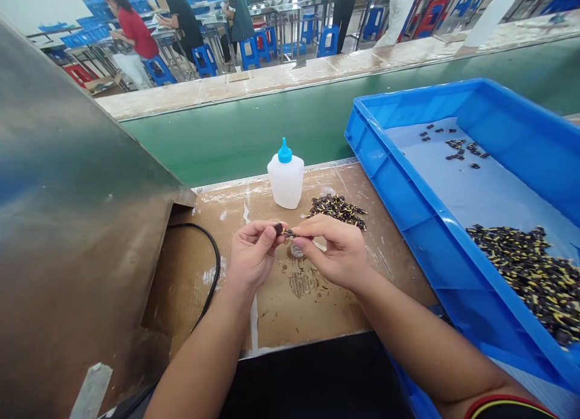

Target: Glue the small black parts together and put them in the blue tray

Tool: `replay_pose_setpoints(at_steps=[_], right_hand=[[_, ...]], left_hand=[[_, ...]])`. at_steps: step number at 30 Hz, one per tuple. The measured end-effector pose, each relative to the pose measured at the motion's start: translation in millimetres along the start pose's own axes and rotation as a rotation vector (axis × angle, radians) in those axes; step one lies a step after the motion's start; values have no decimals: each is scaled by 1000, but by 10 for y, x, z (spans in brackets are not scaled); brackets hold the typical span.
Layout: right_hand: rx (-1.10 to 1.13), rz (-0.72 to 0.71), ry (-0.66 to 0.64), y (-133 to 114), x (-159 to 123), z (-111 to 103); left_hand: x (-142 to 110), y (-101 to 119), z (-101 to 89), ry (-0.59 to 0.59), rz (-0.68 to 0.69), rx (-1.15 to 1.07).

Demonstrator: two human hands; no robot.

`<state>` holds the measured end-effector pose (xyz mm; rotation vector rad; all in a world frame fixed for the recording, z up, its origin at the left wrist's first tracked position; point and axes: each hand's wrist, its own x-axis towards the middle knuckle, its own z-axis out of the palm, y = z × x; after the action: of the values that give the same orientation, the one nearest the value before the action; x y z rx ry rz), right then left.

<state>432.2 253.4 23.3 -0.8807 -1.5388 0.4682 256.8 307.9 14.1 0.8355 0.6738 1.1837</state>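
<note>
Black-and-yellow part (284, 231) pinched between the fingers of the left hand (254, 253) and right hand (333, 250), held above the counter (317, 316), near a loose heap of parts (336, 211) and a white squeeze bottle (285, 177).

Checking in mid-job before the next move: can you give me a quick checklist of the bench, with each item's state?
1. Left hand and right hand both pinching the small black-and-yellow part: ok.
2. White squeeze bottle upright, blue nozzle on: ok.
3. Small clear dish beneath the hands, contents: cannot tell.
4. Loose pile of parts within reach on the bench: ok.
5. Blue plastic tray holding more parts: ok.
</note>
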Motion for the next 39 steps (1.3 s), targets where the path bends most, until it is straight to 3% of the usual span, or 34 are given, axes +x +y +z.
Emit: replay_pose_setpoints(at_steps=[32, 39], right_hand=[[-67, -3, 24, -2, 11, 27], [-59, 6, 52, 29, -33, 41]], left_hand=[[-17, -30, -3, -49, 77, 68], [-26, -69, 36, 26, 96, 71]])
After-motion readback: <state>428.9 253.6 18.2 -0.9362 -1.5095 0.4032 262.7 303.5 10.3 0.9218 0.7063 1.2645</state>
